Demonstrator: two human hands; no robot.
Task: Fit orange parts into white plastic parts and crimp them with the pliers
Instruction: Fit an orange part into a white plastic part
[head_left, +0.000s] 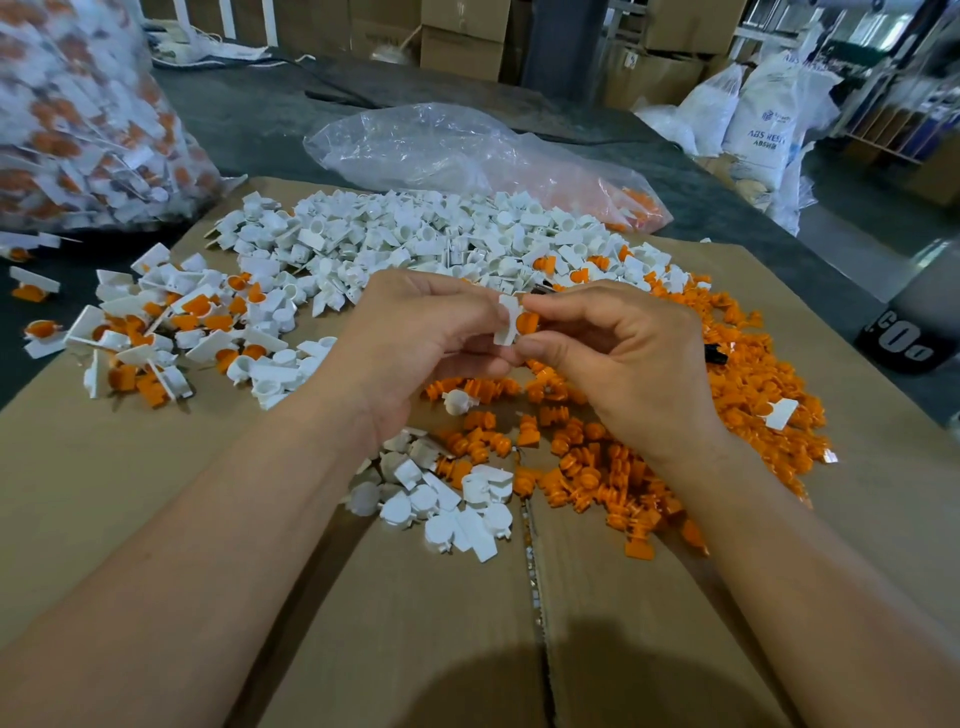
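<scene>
— Where is the piece being worked on?

— Just above the middle of the view, between both hands. The left hand (415, 332) pinches a flat white plastic part (504, 325) with its fingers curled. The right hand (623, 353) pinches a round orange plastic part (528, 322) against the white part's three o'clock side. I cannot tell whether it is fully seated.

— Crimped yet?

— I judge not. A dark tip pokes out at twelve o'clock from the right fingertips, and a black piece shows past that hand at three o'clock. They may be the pliers, but I cannot say.

— How far along overall?

— Some is done. A scatter of joined white-and-orange pieces (156, 332) lies at nine o'clock on the brown cardboard sheet (156, 493), and a clear bag stuffed with similar pieces (78, 130) sits at ten o'clock. Much is left: a heap of loose white parts (415, 234) at twelve o'clock and a spread of loose orange parts (675, 457) at four o'clock.
</scene>
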